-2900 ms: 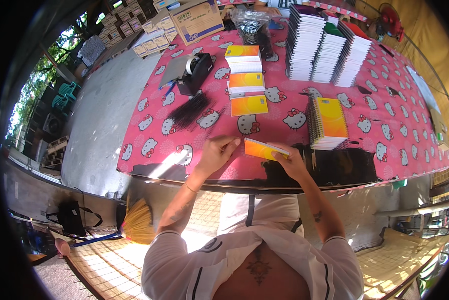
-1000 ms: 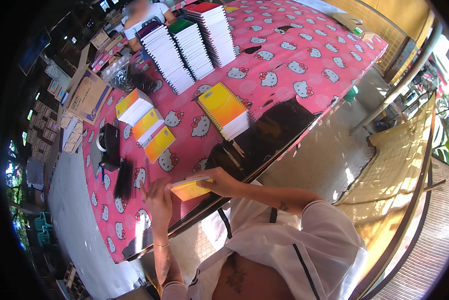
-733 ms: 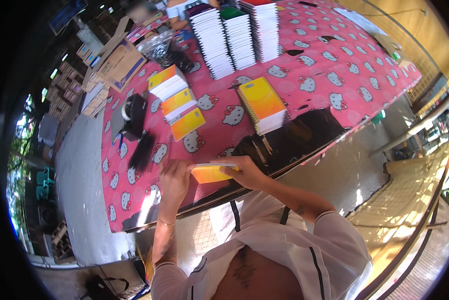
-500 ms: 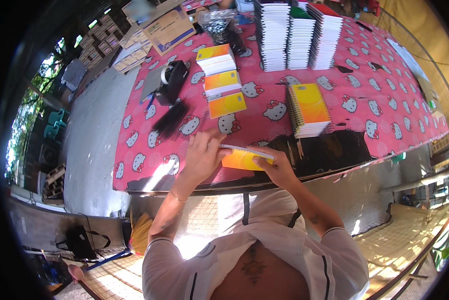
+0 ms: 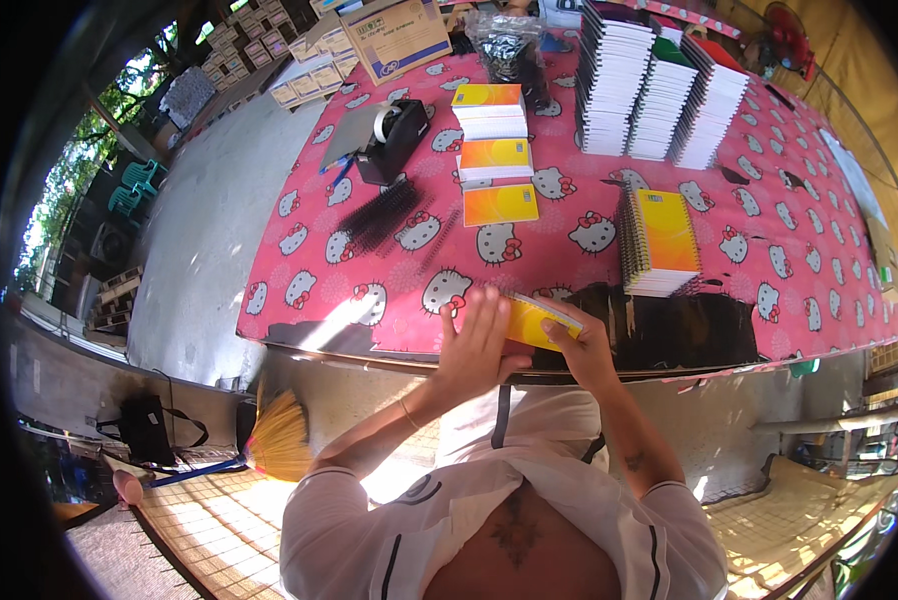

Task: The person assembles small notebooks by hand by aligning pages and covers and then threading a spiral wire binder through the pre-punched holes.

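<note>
At the near edge of the table I hold a small yellow-orange notebook [image 5: 537, 328], tilted with its long edge up. My right hand [image 5: 589, 352] is closed round its right end, thumb on the cover. My left hand [image 5: 476, 338] lies against the notebook's left end with its fingers stretched out and together, and partly covers it. Whether a coil runs along the upper edge is too small to tell. Loose black spiral coils [image 5: 381, 215] lie in a heap farther left. A spiral-bound stack of matching notebooks [image 5: 666, 240] stands to the right.
Beyond my hands, small yellow-orange notebooks [image 5: 499, 205] sit in a row of piles. A black tape dispenser [image 5: 394, 140] stands left of them. Tall notebook stacks [image 5: 614, 90], a clear plastic bag [image 5: 509, 50] and a cardboard box [image 5: 397, 40] occupy the far side of the pink-covered table [image 5: 329, 290].
My left hand has gone from bent fingers at the notebook's upper left to straight fingers against its left end. My right hand keeps its hold. The whole view has shifted.
</note>
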Demonstrator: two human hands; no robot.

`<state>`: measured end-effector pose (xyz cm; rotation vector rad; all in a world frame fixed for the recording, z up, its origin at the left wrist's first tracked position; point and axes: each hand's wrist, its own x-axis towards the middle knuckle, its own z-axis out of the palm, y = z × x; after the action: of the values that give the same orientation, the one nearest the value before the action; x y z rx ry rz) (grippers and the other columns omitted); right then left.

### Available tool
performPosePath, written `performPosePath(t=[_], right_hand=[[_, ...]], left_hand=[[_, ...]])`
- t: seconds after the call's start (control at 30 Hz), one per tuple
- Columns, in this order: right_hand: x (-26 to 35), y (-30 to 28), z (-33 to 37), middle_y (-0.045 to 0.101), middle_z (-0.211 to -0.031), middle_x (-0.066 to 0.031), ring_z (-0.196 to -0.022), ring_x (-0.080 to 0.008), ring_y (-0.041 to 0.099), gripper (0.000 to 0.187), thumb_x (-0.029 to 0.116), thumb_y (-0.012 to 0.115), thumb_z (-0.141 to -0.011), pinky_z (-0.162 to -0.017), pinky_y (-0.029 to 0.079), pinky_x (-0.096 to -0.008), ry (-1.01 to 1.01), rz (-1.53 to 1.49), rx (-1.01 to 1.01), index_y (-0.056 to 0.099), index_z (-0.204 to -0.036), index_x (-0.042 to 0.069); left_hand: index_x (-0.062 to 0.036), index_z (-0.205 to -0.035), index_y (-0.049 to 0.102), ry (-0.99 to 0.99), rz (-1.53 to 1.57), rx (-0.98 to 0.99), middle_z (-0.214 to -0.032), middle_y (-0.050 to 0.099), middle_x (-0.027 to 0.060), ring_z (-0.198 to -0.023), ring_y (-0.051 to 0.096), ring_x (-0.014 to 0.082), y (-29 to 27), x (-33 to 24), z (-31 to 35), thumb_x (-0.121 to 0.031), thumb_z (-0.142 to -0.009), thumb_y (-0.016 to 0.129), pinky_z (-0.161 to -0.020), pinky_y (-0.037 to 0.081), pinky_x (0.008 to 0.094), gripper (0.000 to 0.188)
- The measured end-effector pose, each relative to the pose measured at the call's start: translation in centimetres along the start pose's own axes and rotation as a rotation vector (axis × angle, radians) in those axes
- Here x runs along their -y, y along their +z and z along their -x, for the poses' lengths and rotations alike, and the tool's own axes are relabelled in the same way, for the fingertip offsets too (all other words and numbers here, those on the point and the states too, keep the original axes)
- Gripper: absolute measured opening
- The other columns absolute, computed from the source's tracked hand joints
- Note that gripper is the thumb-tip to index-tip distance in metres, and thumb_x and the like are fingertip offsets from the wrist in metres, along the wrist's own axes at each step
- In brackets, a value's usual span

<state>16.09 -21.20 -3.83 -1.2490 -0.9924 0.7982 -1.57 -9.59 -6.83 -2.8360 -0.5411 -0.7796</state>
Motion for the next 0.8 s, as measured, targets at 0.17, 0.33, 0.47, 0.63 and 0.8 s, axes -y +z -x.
performPosePath(t=[0.17, 0.33, 0.47, 0.63, 0.8], right_hand=[[-0.1, 0.1, -0.5, 0.070, -0.116, -0.0101, -0.103, -0.0096, 0.061, 0.032, 0.007, 0.061, -0.098, -0.092, 0.049, -0.0256, -0.042, -0.012, -0.021, 0.063, -0.129, -0.003], [-2.1, -1.5, -1.0, 0.073, -0.097, -0.0094, -0.077, -0.0075, 0.054, 0.033, 0.010, 0.063, -0.096, -0.075, 0.050, -0.0260, -0.018, 0.238, 0.129, 0.065, -0.129, 0.005], [-2.6, -1.5, -1.3, 0.071, -0.091, -0.0092, -0.076, -0.0082, 0.054, 0.034, 0.012, 0.064, -0.096, -0.075, 0.049, -0.0256, 0.024, 0.191, 0.196, 0.065, -0.129, 0.006], [-2.9, -1.1, -0.9, 0.069, -0.086, -0.0089, -0.073, -0.0102, 0.053, 0.033, 0.011, 0.065, -0.095, -0.072, 0.049, -0.0266, -0.032, 0.243, 0.250, 0.066, -0.128, 0.006], [-3.5, -1.3, -1.3, 0.070, -0.086, -0.0137, -0.073, -0.0088, 0.056, 0.031, 0.013, 0.063, -0.097, -0.070, 0.051, -0.0285, -0.060, 0.252, 0.079, 0.066, -0.126, 0.002]], left_hand=[[0.0093, -0.147, 0.032, 0.048, -0.026, 0.015, -0.153, 0.031, 0.0333, -0.147, 0.021, 0.0494, 1.0, -0.6, 0.3, -0.067, -0.097, 0.035, -0.113, 0.001, 0.0708, 0.091], [0.0045, -0.145, 0.039, -0.039, 0.247, 0.292, -0.147, 0.042, 0.0229, -0.136, 0.039, 0.0385, -2.7, 1.8, -3.4, -0.057, -0.098, 0.046, -0.116, 0.007, 0.0631, 0.078], [0.0046, -0.147, 0.037, 0.048, 0.199, 0.490, -0.150, 0.042, 0.0207, -0.137, 0.041, 0.0392, -4.1, 3.1, -4.8, -0.055, -0.097, 0.047, -0.115, 0.009, 0.0655, 0.078], [0.0107, -0.147, 0.033, -0.054, 0.126, 0.018, -0.156, 0.031, 0.0292, -0.147, 0.028, 0.0448, 0.3, -0.9, 1.1, -0.058, -0.098, 0.043, -0.111, 0.009, 0.0735, 0.085], [0.0104, -0.149, 0.030, -0.014, -0.056, 0.125, -0.156, 0.030, 0.0306, -0.148, 0.024, 0.0443, -1.5, 1.8, -4.8, -0.061, -0.095, 0.047, -0.116, 0.011, 0.0660, 0.091]])
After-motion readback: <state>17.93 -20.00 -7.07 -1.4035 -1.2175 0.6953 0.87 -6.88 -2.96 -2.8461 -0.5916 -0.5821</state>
